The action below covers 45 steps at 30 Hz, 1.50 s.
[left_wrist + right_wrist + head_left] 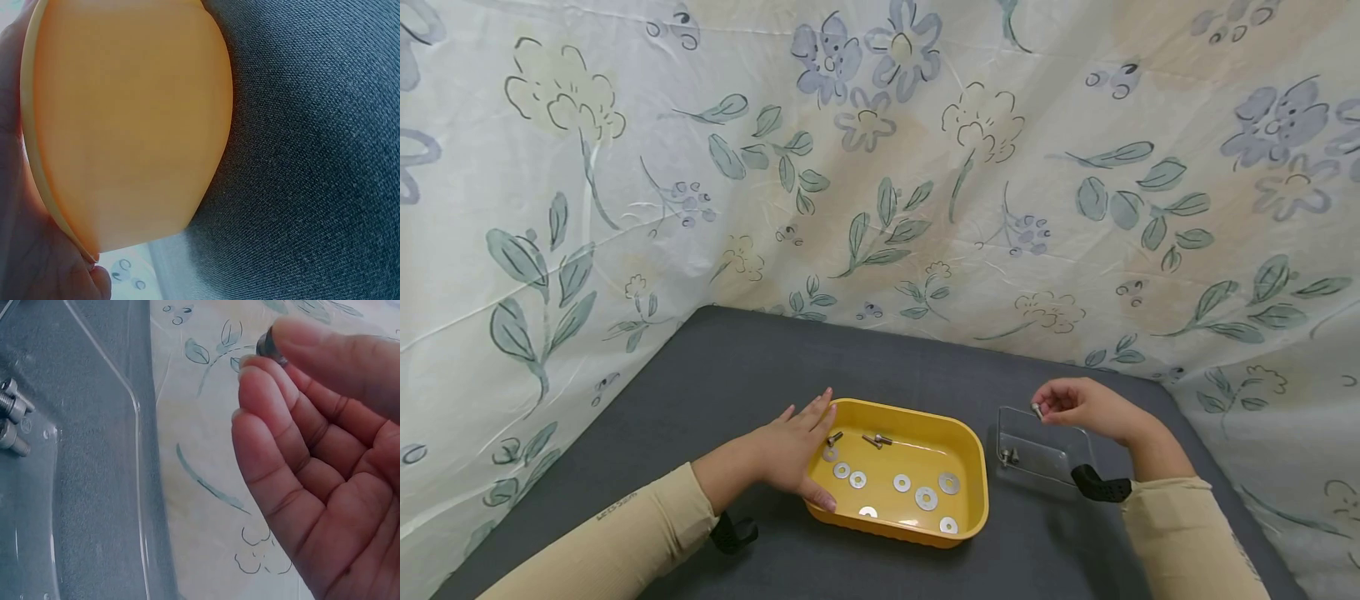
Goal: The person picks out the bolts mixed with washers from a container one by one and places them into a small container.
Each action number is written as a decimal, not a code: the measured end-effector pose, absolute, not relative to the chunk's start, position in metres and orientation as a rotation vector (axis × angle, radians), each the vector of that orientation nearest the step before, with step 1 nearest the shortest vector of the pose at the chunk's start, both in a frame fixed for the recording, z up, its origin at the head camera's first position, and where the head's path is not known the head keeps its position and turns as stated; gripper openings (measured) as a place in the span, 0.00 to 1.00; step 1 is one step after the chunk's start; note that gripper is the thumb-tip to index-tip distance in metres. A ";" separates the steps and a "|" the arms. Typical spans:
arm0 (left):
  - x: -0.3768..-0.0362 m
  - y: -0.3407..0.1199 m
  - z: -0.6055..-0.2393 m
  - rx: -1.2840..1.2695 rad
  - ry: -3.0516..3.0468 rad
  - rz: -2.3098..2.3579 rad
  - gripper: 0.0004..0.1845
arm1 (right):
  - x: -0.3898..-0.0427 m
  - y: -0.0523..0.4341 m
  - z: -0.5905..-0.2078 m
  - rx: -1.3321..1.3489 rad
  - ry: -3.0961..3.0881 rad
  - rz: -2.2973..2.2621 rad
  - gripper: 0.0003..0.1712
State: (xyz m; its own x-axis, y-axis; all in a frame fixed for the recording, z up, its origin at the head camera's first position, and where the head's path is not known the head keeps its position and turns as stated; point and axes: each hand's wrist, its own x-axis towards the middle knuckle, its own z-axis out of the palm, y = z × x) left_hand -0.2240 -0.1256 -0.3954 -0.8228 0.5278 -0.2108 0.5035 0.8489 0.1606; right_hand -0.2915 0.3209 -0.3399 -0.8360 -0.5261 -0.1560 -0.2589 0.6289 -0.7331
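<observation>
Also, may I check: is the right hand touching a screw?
Touching. The right wrist view shows the right hand pinching a screw between thumb and fingertip.

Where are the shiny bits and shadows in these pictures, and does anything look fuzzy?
Head: a bright glare spot on the floor of the yellow tray, and a soft shadow on the dark table beside the right sleeve; left wrist: the left hand looks dim and fuzzy; right wrist: shiny streaks along the clear box's edges.

The right fingers (265,440) partly hide a small silver metal bolt (265,347); the right wrist view crops the clear rectangular plastic tray (94,500).
</observation>
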 end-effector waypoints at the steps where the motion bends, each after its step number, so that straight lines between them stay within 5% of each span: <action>1: -0.224 -0.126 -0.395 0.787 2.778 0.141 0.70 | -0.291 0.322 -0.341 -0.623 2.495 -1.042 0.16; 45: -0.225 -0.125 -0.396 0.783 2.780 0.142 0.70 | -0.295 0.313 -0.347 -0.662 2.449 -1.138 0.17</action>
State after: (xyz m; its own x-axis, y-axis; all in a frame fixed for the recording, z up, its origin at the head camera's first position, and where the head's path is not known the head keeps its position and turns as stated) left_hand -0.2245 -0.1251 -0.3955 -0.8244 0.5248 -0.2120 0.5005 0.8509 0.1597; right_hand -0.2948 0.3126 -0.3472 -0.8256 -0.5508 -0.1225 -0.2615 0.5658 -0.7820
